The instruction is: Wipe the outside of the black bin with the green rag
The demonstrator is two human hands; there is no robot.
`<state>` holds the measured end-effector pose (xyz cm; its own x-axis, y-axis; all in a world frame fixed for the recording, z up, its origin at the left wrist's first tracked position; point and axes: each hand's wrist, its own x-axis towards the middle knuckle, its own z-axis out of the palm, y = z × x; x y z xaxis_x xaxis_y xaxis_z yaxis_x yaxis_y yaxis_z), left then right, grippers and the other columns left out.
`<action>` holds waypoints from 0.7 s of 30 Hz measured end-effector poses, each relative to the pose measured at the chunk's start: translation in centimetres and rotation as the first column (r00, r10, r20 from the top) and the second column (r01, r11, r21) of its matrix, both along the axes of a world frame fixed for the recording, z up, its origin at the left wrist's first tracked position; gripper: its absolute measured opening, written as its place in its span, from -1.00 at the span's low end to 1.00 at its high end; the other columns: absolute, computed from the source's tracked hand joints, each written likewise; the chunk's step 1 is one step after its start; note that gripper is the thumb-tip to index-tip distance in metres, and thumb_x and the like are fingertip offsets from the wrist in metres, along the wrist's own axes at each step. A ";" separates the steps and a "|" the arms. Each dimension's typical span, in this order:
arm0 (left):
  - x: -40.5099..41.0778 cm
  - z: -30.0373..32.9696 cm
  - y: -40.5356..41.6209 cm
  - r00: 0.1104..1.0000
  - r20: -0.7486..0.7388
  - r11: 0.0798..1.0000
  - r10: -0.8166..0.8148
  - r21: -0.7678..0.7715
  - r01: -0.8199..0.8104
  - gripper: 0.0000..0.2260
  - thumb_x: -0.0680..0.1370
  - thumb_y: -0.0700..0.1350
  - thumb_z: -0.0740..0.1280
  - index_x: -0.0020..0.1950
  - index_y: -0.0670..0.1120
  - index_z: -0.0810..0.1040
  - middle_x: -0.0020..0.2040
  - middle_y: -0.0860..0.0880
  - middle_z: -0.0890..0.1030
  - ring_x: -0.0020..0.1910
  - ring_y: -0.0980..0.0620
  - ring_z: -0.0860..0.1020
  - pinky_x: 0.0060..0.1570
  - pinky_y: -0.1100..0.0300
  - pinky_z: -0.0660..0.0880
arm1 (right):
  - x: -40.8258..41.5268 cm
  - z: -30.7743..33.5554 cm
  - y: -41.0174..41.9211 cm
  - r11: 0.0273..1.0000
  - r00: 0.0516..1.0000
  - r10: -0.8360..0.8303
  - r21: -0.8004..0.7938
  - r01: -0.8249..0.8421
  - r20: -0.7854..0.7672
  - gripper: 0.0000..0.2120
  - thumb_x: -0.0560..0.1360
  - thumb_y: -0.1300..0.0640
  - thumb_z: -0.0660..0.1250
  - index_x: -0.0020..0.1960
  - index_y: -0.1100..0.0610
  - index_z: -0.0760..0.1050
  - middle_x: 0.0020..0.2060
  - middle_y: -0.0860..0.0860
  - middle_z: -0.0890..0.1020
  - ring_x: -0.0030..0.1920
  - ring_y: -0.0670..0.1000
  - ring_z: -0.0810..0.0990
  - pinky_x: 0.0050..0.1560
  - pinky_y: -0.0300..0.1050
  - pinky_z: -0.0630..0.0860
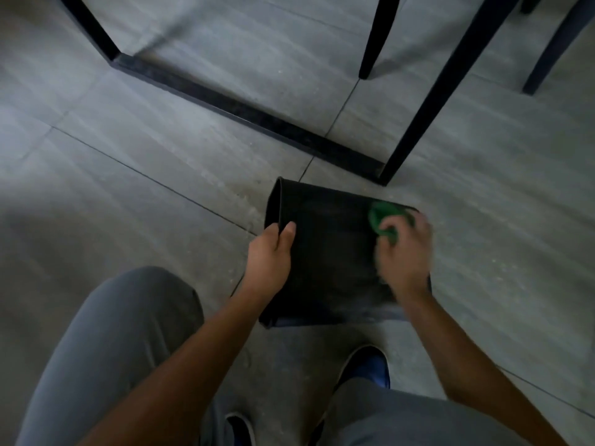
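The black bin (pixel 328 249) lies tipped on its side on the grey tiled floor, its open mouth facing left. My left hand (pixel 269 252) grips the rim at the mouth, thumb on the outer wall and fingers inside. My right hand (pixel 404 252) is blurred and presses a bunched green rag (pixel 381 217) against the bin's outer wall near its base end. The rag is partly hidden under my fingers.
A black metal table frame (pixel 244 114) runs along the floor just behind the bin, with its upright leg (pixel 428 114) close to the bin's far right. Chair legs (pixel 373 43) stand further back. My knees and a blue shoe (pixel 367 368) are below the bin.
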<state>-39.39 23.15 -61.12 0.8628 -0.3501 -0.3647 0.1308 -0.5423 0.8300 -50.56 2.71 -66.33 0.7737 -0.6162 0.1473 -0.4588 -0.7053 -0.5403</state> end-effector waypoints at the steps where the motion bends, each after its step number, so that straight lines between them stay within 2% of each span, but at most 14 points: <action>1: -0.1 0.2 0.0 1.000 -0.003 1.000 -0.004 -0.006 0.004 -0.66 0.73 0.08 0.17 0.01 -0.16 0.54 -0.11 -0.15 0.64 -0.16 -0.08 0.67 -0.17 -0.05 0.66 | -1.6 -0.1 -2.5 0.987 0.986 -0.153 0.043 0.156 -0.060 -0.82 0.48 0.28 0.37 0.08 0.16 0.59 0.27 0.26 0.48 0.25 0.35 0.48 0.18 0.08 0.46; 2: -0.2 0.1 -0.1 1.000 0.011 1.000 -0.014 -0.015 0.014 -0.67 0.73 0.08 0.17 -0.01 -0.13 0.54 -0.14 -0.12 0.64 -0.20 -0.01 0.66 -0.24 0.05 0.64 | -3.1 -0.3 -4.7 0.967 0.960 -0.242 0.047 0.251 -0.141 -0.82 0.49 0.30 0.37 0.09 0.19 0.59 0.27 0.28 0.46 0.25 0.36 0.48 0.17 0.11 0.47; 4: -0.5 -0.2 -0.5 0.999 0.029 1.000 -0.017 -0.016 0.018 -0.68 0.72 0.08 0.18 -0.05 -0.10 0.53 -0.19 -0.06 0.62 -0.27 0.09 0.63 -0.33 0.22 0.56 | -3.8 0.6 -6.2 0.947 0.906 -0.305 0.008 0.322 -0.294 -0.82 0.52 0.27 0.36 0.12 0.17 0.58 0.26 0.26 0.45 0.25 0.35 0.47 0.12 0.11 0.49; 5: -0.5 -0.2 -0.6 1.000 0.030 1.000 -0.006 -0.007 0.006 -0.68 0.72 0.08 0.18 -0.05 -0.11 0.53 -0.19 -0.07 0.62 -0.27 0.06 0.64 -0.33 0.21 0.56 | -3.2 1.2 -5.5 0.954 0.916 -0.294 -0.028 0.298 -0.273 -0.82 0.52 0.24 0.35 0.12 0.14 0.58 0.26 0.24 0.46 0.24 0.33 0.48 0.10 0.06 0.48; 8: -0.3 -0.1 -1.1 0.997 0.077 1.000 0.000 0.011 0.000 -0.63 0.73 0.07 0.18 -0.05 -0.18 0.54 -0.20 -0.13 0.63 -0.27 -0.05 0.64 -0.33 0.11 0.56 | -0.2 2.6 0.4 0.999 0.999 0.001 -0.050 -0.003 -0.046 -0.78 0.46 0.05 0.29 0.09 -0.02 0.54 0.26 0.10 0.45 0.20 0.17 0.50 0.03 -0.10 0.42; 10: 0.3 -0.2 -1.4 0.993 0.121 1.000 -0.004 0.005 0.004 -0.62 0.73 0.07 0.18 -0.05 -0.20 0.55 -0.20 -0.16 0.63 -0.26 -0.09 0.64 -0.34 0.07 0.56 | -0.9 2.1 4.4 0.972 0.975 0.217 -0.080 -0.221 -0.048 -0.79 0.45 0.03 0.31 0.07 -0.03 0.55 0.29 0.07 0.46 0.22 0.13 0.47 0.00 -0.11 0.41; 11: 0.5 -0.2 -1.2 0.993 0.115 1.000 0.007 0.010 -0.008 -0.62 0.73 0.08 0.18 -0.04 -0.20 0.55 -0.18 -0.18 0.64 -0.24 -0.11 0.65 -0.31 0.05 0.58 | -2.2 1.6 4.2 0.981 0.983 0.174 -0.072 -0.178 -0.051 -0.82 0.46 0.09 0.35 0.07 0.02 0.58 0.30 0.11 0.48 0.25 0.17 0.47 0.03 -0.08 0.44; 13: 0.7 -0.3 -0.7 0.996 0.066 0.998 0.055 0.019 -0.056 -0.63 0.72 0.11 0.17 -0.01 -0.15 0.57 -0.15 -0.15 0.65 -0.21 -0.08 0.66 -0.27 0.05 0.60 | -5.1 0.5 -0.2 0.989 0.971 -0.144 0.002 0.147 -0.191 -0.85 0.52 0.22 0.40 0.09 0.12 0.61 0.31 0.21 0.50 0.25 0.28 0.49 0.10 0.05 0.49; 14: 0.7 -0.4 -0.5 0.997 0.044 0.998 0.055 0.019 -0.056 -0.64 0.72 0.11 0.17 -0.01 -0.13 0.57 -0.16 -0.12 0.64 -0.21 -0.05 0.66 -0.27 0.08 0.58 | -7.0 0.3 -2.9 0.939 0.905 -0.318 0.035 0.341 -0.283 -0.86 0.55 0.23 0.39 0.11 0.13 0.60 0.30 0.23 0.49 0.22 0.32 0.51 0.09 0.10 0.51; 15: 0.6 -0.3 -0.7 0.999 0.027 0.999 0.039 0.012 -0.040 -0.65 0.73 0.11 0.17 -0.01 -0.12 0.57 -0.16 -0.11 0.64 -0.22 -0.04 0.66 -0.26 0.10 0.57 | -8.7 0.4 -4.9 0.885 0.843 -0.423 0.049 0.463 -0.333 -0.86 0.56 0.23 0.38 0.11 0.12 0.58 0.28 0.24 0.49 0.19 0.33 0.52 0.07 0.12 0.51; 16: 0.6 -0.4 -1.1 0.999 0.017 1.000 0.027 0.003 -0.027 -0.64 0.73 0.11 0.16 0.00 -0.13 0.57 -0.16 -0.12 0.64 -0.21 -0.06 0.66 -0.24 0.09 0.60 | -9.1 0.6 -5.2 0.874 0.843 -0.447 0.053 0.483 -0.299 -0.87 0.55 0.22 0.37 0.10 0.11 0.58 0.26 0.24 0.50 0.16 0.32 0.54 0.05 0.07 0.49; 18: 0.2 -0.6 -2.2 1.000 0.021 1.000 0.023 0.003 -0.023 -0.64 0.73 0.09 0.17 -0.02 -0.15 0.56 -0.17 -0.13 0.64 -0.22 -0.07 0.66 -0.23 0.07 0.62 | -6.8 1.1 -1.2 0.963 0.963 -0.265 0.037 0.267 -0.054 -0.83 0.49 0.13 0.35 0.08 0.03 0.57 0.24 0.18 0.48 0.14 0.17 0.54 0.06 -0.07 0.42; 19: 0.0 -0.5 -2.7 0.999 0.043 1.000 0.011 0.002 -0.011 -0.65 0.73 0.07 0.17 -0.06 -0.15 0.55 -0.21 -0.10 0.63 -0.26 -0.04 0.64 -0.28 0.13 0.59 | -5.5 1.4 2.0 0.998 0.997 -0.070 0.007 0.070 0.030 -0.78 0.45 0.08 0.32 0.09 -0.02 0.54 0.26 0.13 0.46 0.16 0.08 0.49 0.07 -0.10 0.39; 21: 0.0 -0.4 -3.0 0.993 0.117 1.000 -0.015 0.009 0.014 -0.64 0.73 0.04 0.19 -0.11 -0.18 0.53 -0.26 -0.10 0.60 -0.31 -0.01 0.60 -0.35 0.19 0.49 | -4.1 1.2 6.8 0.946 0.941 0.323 -0.078 -0.316 0.103 -0.74 0.42 0.06 0.34 0.11 -0.02 0.53 0.26 0.11 0.46 0.19 0.10 0.46 0.09 -0.07 0.40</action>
